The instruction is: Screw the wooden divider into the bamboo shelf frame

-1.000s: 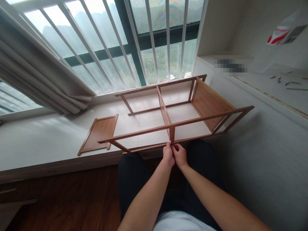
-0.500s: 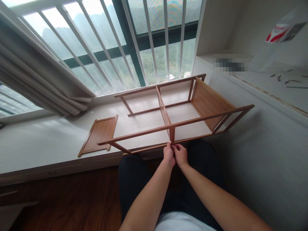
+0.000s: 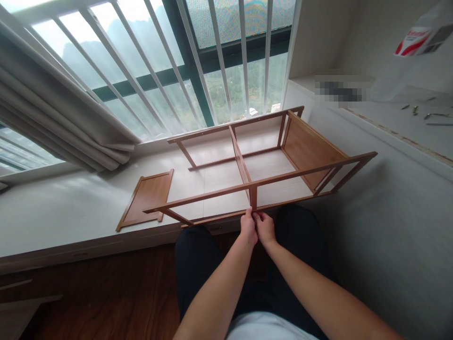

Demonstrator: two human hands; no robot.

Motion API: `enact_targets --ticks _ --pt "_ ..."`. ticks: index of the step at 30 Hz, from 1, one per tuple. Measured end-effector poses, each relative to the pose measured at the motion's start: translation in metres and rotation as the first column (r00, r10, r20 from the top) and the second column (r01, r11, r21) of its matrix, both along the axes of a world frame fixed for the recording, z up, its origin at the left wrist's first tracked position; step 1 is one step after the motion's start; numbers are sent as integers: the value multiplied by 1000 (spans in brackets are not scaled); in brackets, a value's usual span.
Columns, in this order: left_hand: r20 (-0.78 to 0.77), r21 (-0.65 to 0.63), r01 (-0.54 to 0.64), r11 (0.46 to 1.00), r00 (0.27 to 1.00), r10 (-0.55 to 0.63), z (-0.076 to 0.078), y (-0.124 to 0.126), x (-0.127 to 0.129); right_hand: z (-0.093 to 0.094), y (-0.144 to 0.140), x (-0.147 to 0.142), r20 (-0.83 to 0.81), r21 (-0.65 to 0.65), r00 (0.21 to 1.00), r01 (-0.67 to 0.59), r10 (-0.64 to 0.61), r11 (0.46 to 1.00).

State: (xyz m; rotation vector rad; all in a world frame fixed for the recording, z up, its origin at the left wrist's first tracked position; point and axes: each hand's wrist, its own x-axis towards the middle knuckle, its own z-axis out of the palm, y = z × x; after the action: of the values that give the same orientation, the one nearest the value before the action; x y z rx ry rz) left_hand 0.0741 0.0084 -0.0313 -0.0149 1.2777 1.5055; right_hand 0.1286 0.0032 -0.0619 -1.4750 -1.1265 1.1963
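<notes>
A brown wooden shelf frame (image 3: 212, 192) lies on its side along the white window ledge (image 3: 88, 212). One panel (image 3: 313, 151) is fitted at its right end, and a middle shelf (image 3: 240, 156) stands across its centre. My left hand (image 3: 248, 229) is closed at the lower front rail, right below the middle crosspiece. Beside it, my right hand (image 3: 264, 228) is pinched at the same joint, nearly touching the left. Whatever the right fingertips hold is too small or hidden to make out. A loose wooden panel (image 3: 146, 198) lies flat near the frame's left end.
On the white counter (image 3: 399, 113) at the right are small screws (image 3: 415, 110), an Allen key (image 3: 437, 116) and a clear plastic bottle (image 3: 412, 47). A grey curtain (image 3: 71, 99) hangs at the left, before the barred window. My knees (image 3: 198, 255) are close under the frame.
The view has shifted very slightly. Both hands stay at the same joint, with only a slight movement of the right fingers, and the frame stays in place.
</notes>
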Motion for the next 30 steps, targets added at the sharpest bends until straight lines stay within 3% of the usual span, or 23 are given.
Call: enact_targets --ticks 5,10,14,19,25,30 --pt "-13 18 3 1000 1000 -3 -4 0 -1 -1 -1 -1 -54 -5 998 -17 16 1000" --pt "-14 4 4 1000 1000 -4 -6 0 -1 2 -2 -2 -206 -29 979 -10 4 1000" --pt "-18 4 11 1000 1000 -11 -4 -1 0 4 -2 -2 -215 -57 976 -5 -7 998" --pt "-50 -3 3 1000 999 -3 -3 -1 -1 10 -3 -1 -142 -28 990 -13 9 1000" --pt "-85 -20 34 999 996 -36 -5 -1 -2 14 -2 -1 47 13 992 -121 121 993" --pt "-62 -17 41 999 997 -42 -4 -2 -2 11 0 1 48 3 989 -143 143 990"
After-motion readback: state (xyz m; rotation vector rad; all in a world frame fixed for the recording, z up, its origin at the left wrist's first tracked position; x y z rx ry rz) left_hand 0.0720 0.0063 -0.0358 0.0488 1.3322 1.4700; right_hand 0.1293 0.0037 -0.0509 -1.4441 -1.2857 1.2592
